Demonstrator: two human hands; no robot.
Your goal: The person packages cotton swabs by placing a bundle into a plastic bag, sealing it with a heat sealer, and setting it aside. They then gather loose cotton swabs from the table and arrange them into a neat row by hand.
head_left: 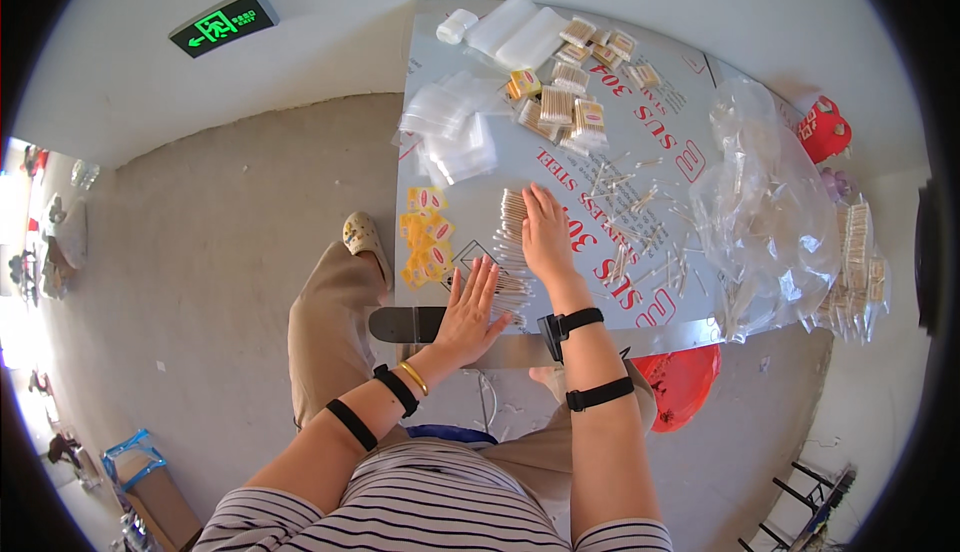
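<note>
A row of cotton swabs [512, 220] lies side by side on the metal-topped table, close to its near edge. My left hand [470, 314] rests flat at the near left end of the row, its fingers stretched out and slightly apart. Along the right side of the swabs lies my right hand [546, 237], fingers extended, with the fingertips at the far end of the row. Neither hand grips anything. Yellow printed cards [427, 242] are spread to the left of the swabs. Part of the row is hidden by my hands.
Clear plastic bags [462, 147] and packed swab bundles [557, 105] lie toward the back. Loose swabs [640, 212] are scattered to the right, beside a large clear bag [765, 222]. More bundles [855, 262] stand at the right edge. A red bag [680, 387] is below the table.
</note>
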